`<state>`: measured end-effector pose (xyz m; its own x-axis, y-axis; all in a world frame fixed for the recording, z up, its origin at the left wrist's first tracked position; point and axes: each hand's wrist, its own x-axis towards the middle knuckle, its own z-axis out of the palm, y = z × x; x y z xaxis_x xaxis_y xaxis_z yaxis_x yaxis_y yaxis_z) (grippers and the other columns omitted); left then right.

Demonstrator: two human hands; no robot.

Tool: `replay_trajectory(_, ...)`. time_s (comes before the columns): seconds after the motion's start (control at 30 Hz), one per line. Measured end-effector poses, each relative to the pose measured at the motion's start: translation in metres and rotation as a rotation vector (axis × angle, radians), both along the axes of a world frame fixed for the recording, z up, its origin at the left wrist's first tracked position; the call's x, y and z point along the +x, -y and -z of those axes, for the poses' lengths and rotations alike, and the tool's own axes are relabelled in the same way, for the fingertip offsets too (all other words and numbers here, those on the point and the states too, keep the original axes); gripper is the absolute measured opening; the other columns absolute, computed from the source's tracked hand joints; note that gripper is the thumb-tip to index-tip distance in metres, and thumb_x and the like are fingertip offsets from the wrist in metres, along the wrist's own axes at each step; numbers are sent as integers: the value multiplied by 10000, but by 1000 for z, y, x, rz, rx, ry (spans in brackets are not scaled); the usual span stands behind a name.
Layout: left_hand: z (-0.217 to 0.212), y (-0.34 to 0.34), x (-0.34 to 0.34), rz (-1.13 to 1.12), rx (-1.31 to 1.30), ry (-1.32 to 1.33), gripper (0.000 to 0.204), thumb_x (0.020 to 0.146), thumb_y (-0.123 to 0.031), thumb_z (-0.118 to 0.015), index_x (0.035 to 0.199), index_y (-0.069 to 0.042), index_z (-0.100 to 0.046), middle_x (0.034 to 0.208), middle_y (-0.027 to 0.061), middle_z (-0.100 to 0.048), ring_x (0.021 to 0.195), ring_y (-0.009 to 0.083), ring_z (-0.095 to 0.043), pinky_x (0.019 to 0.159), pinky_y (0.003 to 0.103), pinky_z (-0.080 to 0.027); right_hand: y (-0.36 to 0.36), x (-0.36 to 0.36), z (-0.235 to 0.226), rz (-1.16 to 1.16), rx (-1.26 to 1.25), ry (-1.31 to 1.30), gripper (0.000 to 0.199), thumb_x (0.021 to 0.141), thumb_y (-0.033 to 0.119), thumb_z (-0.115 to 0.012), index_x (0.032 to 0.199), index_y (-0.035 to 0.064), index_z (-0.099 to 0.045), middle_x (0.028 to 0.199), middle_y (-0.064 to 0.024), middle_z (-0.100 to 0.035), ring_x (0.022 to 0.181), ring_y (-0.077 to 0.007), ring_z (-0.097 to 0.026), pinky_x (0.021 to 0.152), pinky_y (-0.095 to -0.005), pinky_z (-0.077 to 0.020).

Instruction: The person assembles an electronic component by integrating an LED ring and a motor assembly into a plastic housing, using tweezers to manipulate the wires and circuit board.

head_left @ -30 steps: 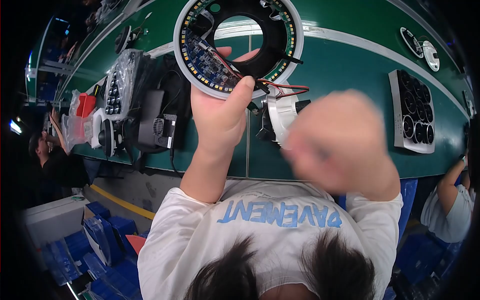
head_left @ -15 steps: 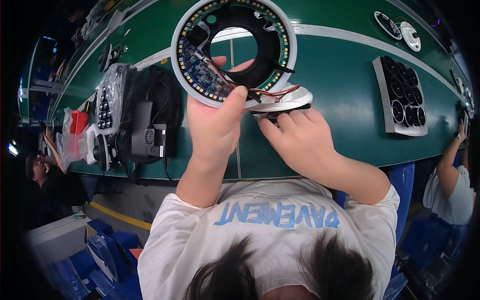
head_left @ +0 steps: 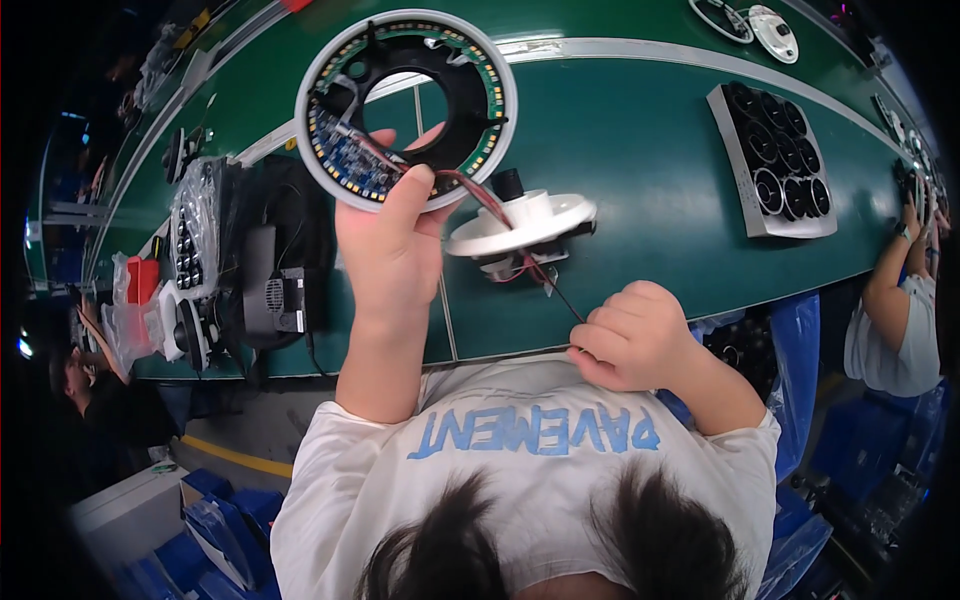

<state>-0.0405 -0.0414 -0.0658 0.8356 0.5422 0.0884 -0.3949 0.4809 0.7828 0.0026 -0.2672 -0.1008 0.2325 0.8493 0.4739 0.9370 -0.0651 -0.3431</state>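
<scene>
My left hand point(head_left: 385, 240) grips the lower rim of a white ring-shaped lamp housing point(head_left: 462, 125), its thumb over the edge and fingertips showing through the central hole. Small LEDs line the housing's inside, and a blue circuit board point(head_left: 350, 160) sits at its lower left. Red and black wires point(head_left: 480, 192) run from there to a white round disc point(head_left: 525, 228) with a black cylinder on top and dark parts below. A thin dark strand point(head_left: 568, 304) stretches from under the disc to my right hand point(head_left: 635, 335), whose curled fingers pinch its end.
At right on the green table point(head_left: 640, 130) lies a silver tray point(head_left: 742, 170) of round black parts. To the left are a black device point(head_left: 275, 285), plastic-wrapped parts point(head_left: 205, 225) and a red box point(head_left: 142, 280). Other people sit at both sides.
My left hand has moved the housing left and slightly down. My right hand has come off the disc and down toward me, now pulling the thin strand; the disc hangs in fuller view.
</scene>
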Motion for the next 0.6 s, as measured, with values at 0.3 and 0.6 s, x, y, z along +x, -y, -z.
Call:
replay_trajectory(0.3,-7,5,-8,-41,149,-40,418,802,33,-500,1188,12,-340,1170,295,-430,1057,319,-507,831,418,-496,31,28,-7,-2,48,-137,359,630,192,-665,987,157,-640,694,21,-574,581,-145,-524,532,-284,-381)
replay_trajectory(0.6,-4,11,-8,63,114,-72,470,785,-7,-527,1204,33,-319,1149,291,-458,1012,327,-542,825,409,-502,143,129,-34,1394,-110,298,339,728,279,-611,1025,115,-590,993,-83,-604,900,-255,-570,770,-353,-449)
